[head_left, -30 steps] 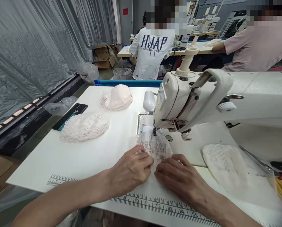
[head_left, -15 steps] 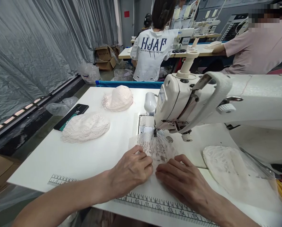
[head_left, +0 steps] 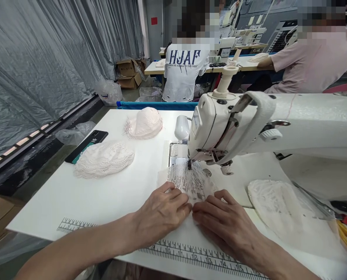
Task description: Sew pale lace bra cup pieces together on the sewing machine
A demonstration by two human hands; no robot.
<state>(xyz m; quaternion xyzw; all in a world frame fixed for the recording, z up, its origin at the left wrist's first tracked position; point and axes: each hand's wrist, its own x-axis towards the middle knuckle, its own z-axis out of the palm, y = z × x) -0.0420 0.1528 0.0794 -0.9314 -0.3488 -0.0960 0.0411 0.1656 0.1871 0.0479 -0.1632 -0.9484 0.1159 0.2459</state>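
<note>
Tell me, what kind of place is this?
Most likely a garment sewing workshop. An industrial sewing machine stands on a white table with a printed ruler along its edge, both hands press a lace piece under its needle, and other people sit at similar stations behind.

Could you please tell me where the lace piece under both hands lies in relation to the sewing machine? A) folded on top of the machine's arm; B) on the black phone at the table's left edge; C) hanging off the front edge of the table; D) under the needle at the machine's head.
D: the lace piece lies flat on the table, its far edge under the needle of the sewing machine, while the left hand and right hand press its near edge.
</note>
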